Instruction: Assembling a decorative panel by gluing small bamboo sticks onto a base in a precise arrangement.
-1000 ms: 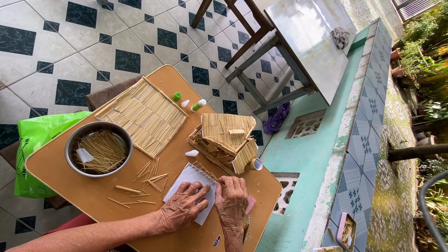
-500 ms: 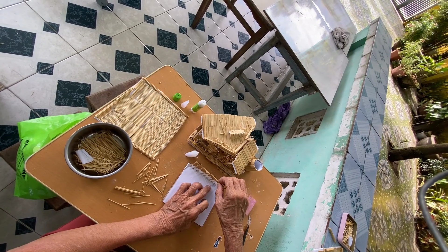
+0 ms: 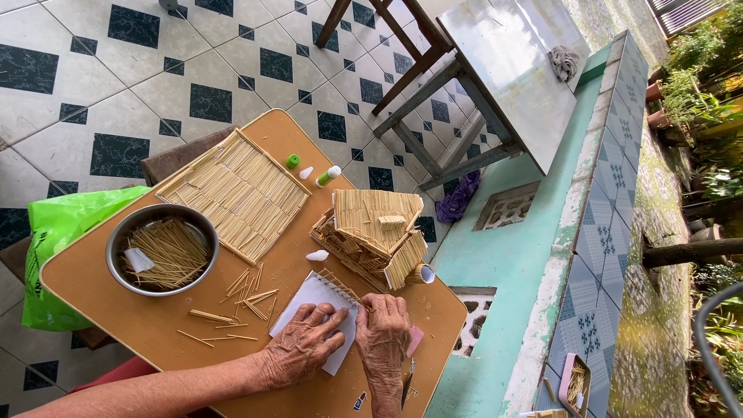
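Almost nothing has shifted over the last second: both hands stay pressed on the white notepad (image 3: pixel 316 310) at the near edge of the table (image 3: pixel 93 310), so the work there looks paused or very fine. The left hand (image 3: pixel 303 350) lies flat, grip open. The right hand (image 3: pixel 382 334) curls over something; its fingers hide whether it holds a stick. The stick house (image 3: pixel 371 236) stands just beyond

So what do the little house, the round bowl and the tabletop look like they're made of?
Little house: thin pale sticks, probably wood or bamboo, left bare; single strands show. Round bowl: metal, likely steel, judging by its dull grey sheen. Tabletop: smooth orange-brown board, perhaps laminate; no clear grain.
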